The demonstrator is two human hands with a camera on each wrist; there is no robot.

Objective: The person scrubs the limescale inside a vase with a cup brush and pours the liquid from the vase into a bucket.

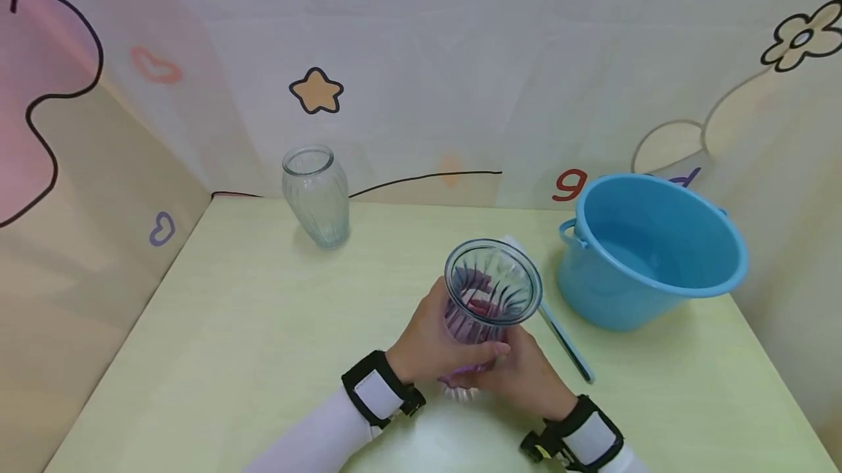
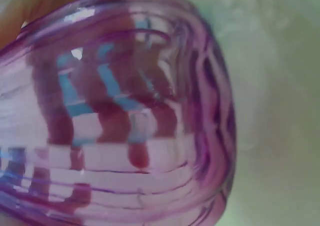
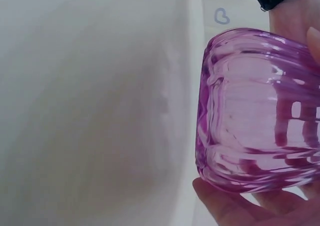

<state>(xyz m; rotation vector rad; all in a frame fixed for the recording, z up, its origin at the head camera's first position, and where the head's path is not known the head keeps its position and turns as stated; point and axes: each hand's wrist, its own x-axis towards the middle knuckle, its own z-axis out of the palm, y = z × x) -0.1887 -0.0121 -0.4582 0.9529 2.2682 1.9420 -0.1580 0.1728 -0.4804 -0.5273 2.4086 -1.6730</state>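
Note:
Both hands hold a ribbed glass vase, purple toward its base and clear at its wide round mouth, over the table's front middle. My left hand grips its left side, thumb across the front. On the lower right side, my right hand curls round it. The vase's purple body fills much of the left wrist view, with blurred skin at the top left corner. In the right wrist view the vase's base end points left, and fingers support it from below.
A clear glass vase stands at the back left of the pale table. At the right is a blue bucket with a side handle. Between bucket and hands lies a slim stick-like thing with a dark tip. A patterned cloth backdrop rises behind.

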